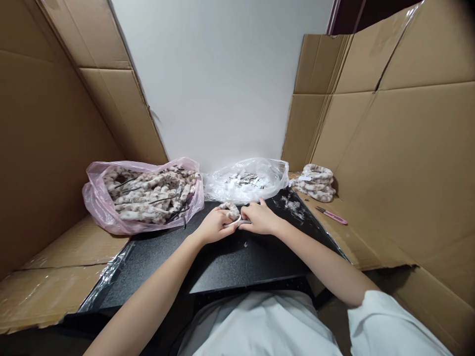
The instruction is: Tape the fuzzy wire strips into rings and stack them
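Both hands meet over the front middle of the black table. My left hand (215,225) is closed on a small fluffy grey-white loop (230,210), holding its left side. Against the loop's right side, my right hand (260,217) pinches a thin grey band or cord end (243,222), with its index finger raised. A pale strip runs between the fingertips of the two hands. Just beyond them lies a clear plastic bag (247,180) holding white tags and dark thin pieces.
On the left, a pink plastic bag (91,202) holds fluffy strips with dark cords. Fluffy loops (317,183) are stacked at right, near pink-handled snips (332,215). Fluff scraps (293,206) lie on the black table (230,272). Cardboard walls (415,163) stand on both sides.
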The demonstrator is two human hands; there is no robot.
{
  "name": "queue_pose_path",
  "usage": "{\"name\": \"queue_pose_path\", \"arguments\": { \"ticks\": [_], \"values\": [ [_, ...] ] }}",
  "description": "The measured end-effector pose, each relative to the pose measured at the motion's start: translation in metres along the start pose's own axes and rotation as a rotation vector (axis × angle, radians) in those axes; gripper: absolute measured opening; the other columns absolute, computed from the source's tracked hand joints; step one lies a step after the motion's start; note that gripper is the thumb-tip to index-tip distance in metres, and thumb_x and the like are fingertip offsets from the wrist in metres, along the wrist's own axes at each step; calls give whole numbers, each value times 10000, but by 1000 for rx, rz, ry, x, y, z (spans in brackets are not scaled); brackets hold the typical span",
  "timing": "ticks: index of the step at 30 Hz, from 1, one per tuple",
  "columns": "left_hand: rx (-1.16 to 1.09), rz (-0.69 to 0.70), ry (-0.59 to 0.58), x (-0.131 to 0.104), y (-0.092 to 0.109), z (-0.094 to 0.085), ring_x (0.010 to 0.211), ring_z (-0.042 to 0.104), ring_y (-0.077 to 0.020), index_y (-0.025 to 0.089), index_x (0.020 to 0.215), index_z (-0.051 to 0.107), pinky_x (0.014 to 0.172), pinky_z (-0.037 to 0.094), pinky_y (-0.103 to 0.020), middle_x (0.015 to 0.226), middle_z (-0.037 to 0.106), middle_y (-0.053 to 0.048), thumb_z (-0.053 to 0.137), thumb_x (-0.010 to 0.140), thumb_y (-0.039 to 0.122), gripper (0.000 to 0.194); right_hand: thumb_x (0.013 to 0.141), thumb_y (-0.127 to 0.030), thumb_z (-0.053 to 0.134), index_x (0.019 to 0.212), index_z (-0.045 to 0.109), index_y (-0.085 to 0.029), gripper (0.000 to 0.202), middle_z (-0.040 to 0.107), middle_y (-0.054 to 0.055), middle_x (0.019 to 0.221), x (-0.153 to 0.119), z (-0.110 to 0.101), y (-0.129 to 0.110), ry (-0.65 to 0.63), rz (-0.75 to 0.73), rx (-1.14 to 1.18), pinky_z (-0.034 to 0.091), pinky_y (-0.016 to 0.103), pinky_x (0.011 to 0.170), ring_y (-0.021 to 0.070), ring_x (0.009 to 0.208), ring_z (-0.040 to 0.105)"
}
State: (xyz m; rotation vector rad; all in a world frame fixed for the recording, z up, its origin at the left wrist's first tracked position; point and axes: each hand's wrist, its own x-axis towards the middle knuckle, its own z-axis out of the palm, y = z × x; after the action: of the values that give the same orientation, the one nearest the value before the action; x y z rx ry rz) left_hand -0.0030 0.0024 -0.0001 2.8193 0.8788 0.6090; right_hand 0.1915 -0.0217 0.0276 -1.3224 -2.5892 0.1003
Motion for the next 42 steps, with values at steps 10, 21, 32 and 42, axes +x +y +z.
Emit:
{"name": "queue_pose_path", "arguments": {
  "ticks": [10,21,32,42],
  "values": [
    [-389,-93,-6,5,0,-6,459,140,-72,180,431,214,477,141,-284,454,140,55,469,859,359,529,954,-265,402,810,653,-166,306,660,81,813,-22,-1,-10,193,-287,-295,231,476,942,223,866,502],
    [-611,-102,-75,15,6,-4,475,147,-63,187,439,196,467,140,-275,468,154,58,528,819,382,540,920,-166,421,835,655,-167,249,622,74,784,-39,11,-20,275,-255,-399,235,437,855,230,874,469],
    [-77,-151,24,-10,0,-62,469,288,-81,173,448,310,541,261,-258,447,312,34,471,832,384,467,956,-319,407,700,577,-196,331,604,33,716,-76,-39,-7,474,10,17,276,371,772,186,766,466],
    [318,-12,-72,-8,-5,1,707,542,-180,179,557,523,788,311,-353,674,600,-39,496,817,322,299,844,-337,524,1302,409,-259,478,452,81,1329,-63,-21,38,411,63,615,302,437,1028,260,1255,379]
  ]
}}
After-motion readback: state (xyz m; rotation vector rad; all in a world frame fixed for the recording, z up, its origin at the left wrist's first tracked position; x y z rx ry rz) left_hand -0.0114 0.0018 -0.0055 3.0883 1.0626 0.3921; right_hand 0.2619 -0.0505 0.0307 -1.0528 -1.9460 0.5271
